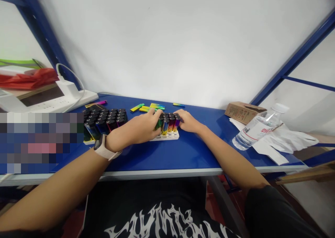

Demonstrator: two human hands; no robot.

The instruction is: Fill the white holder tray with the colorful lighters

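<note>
Several small shiny tubes with black tops (171,123) stand upright in a white holed rack (170,137) in front of me. Their bodies are blue, red, purple and green. My left hand (140,127) is closed around tubes at the rack's left end and hides that part. At the right end, my right hand (188,121) has its fingers curled against the outer tubes; its fingertips are partly hidden behind them. A larger group of the same black-topped tubes (106,121) stands in another rack, left of my left hand.
Loose yellow-green metallic pieces (137,107) lie behind the rack on the blue table (157,159). To the right are a water bottle (258,128), a cardboard box (243,112) and white gloves (290,140). A power strip (52,104) lies left; blurred blocks cover the area below it.
</note>
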